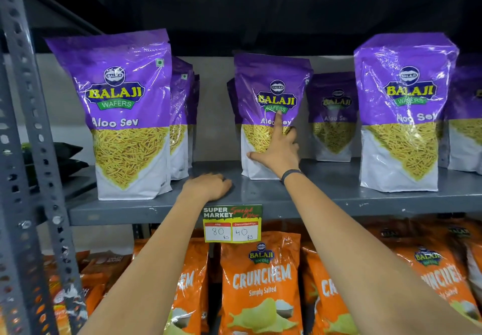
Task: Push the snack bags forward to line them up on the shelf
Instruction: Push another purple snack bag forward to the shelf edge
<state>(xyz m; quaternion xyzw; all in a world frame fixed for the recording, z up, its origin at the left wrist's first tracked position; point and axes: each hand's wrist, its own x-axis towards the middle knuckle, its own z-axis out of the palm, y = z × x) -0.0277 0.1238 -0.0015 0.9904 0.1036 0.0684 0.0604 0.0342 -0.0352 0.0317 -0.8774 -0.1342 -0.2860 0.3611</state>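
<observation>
Purple Aloo Sev snack bags stand upright on the grey metal shelf (326, 194). The left bag (125, 115) and the right bag (401, 115) stand near the front edge. The middle bag (268, 92) stands further back. My right hand (276, 152) lies on the front of the middle bag, index finger up over the label, thumb spread to the left, other fingers curling round its right side. My left hand (208, 187) rests on the shelf surface left of that bag, fingers curled, holding nothing. More purple bags (333, 115) stand behind, deeper on the shelf.
A perforated grey upright post (28, 152) runs down the left side. A price tag (232, 224) hangs from the shelf edge between my arms. Orange Crunchem bags (260, 287) fill the shelf below. Dark packets (65, 157) lie at the far left.
</observation>
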